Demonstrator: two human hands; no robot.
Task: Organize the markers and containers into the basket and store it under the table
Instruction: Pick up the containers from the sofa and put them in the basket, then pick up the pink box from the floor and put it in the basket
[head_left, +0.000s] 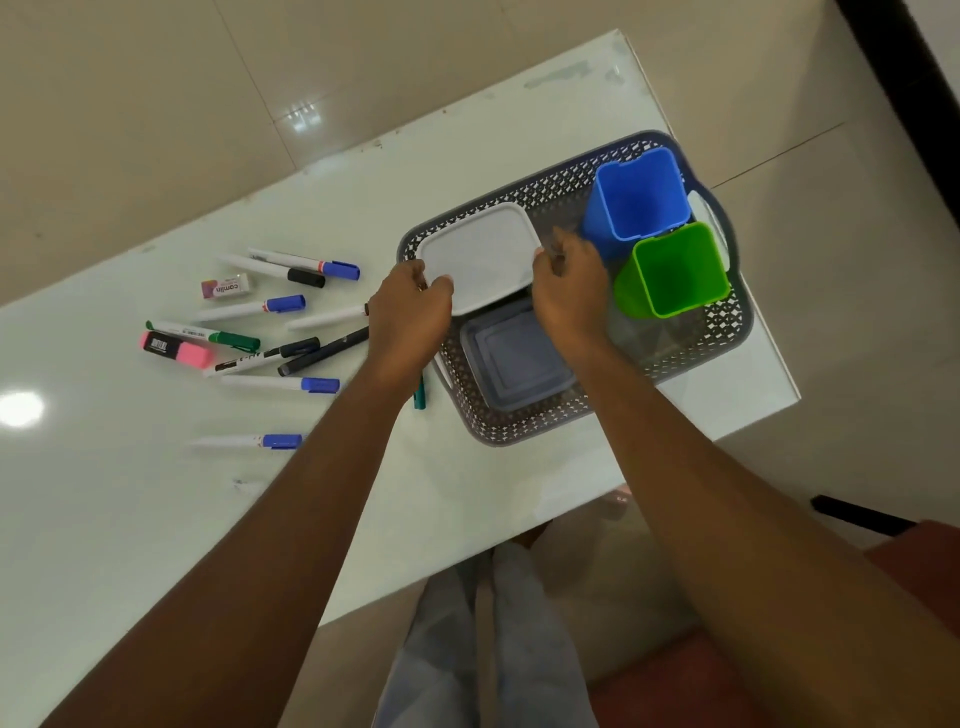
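Observation:
A grey lattice basket (727, 332) stands on the white table (156, 519) near its right end. Inside it are a blue cup (641, 192), a green cup (675, 270) and a grey lidded container (514, 358). My left hand (410, 317) and my right hand (571, 291) grip opposite edges of a white lidded container (480, 254), held over the basket's left part. Several markers (270, 306) lie loose on the table to the left, with a pink highlighter (176, 351) among them.
A small eraser (227, 287) lies among the markers. A teal pen (420, 395) sits partly under my left wrist beside the basket. The table's near edge runs above my legs, and a red seat (914, 566) shows at the lower right. Tiled floor surrounds the table.

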